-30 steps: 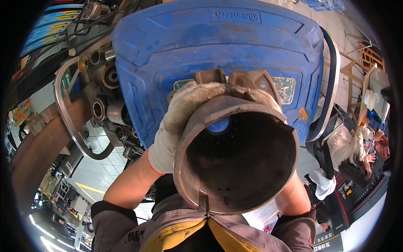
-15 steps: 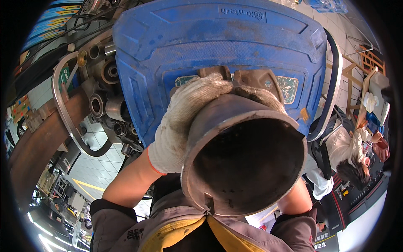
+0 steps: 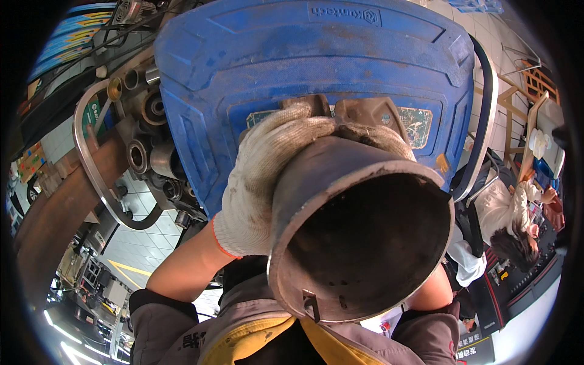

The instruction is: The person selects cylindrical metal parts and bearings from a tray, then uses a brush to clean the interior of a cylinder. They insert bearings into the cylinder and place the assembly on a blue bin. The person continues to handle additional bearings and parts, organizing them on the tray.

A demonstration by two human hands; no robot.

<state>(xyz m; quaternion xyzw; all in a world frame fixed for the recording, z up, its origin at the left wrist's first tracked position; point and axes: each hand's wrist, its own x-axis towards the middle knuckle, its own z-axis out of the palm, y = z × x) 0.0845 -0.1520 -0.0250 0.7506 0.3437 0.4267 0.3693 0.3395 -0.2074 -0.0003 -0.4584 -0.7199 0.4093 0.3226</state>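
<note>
A wide, dark metal tube (image 3: 359, 159) is held in front of my chest, tilted so that its hollow mouth faces up toward me. Its rim has a small notch at the lower left, and two brown metal lugs (image 3: 368, 114) stick out from the far end. My left hand (image 3: 261, 176), in a white knit glove with an orange-edged cuff, is wrapped against the left side. Gloved too, my right hand (image 3: 384, 141) grips the far right side; only soiled fingers show, the rest lies behind the tube.
Beyond the tube is a scuffed blue plastic panel (image 3: 304, 58), with a curved metal handle (image 3: 486, 121) at the right and another (image 3: 82, 140) at the left. Bearings and metal sleeves (image 3: 139, 155) crowd the left side near a rusty beam (image 3: 55, 201). Another person (image 3: 508, 207) sits at the right.
The tube's mouth has shifted slightly right and lower in the picture. Both hands keep their hold, and the blue panel appears moved a little to the left.
</note>
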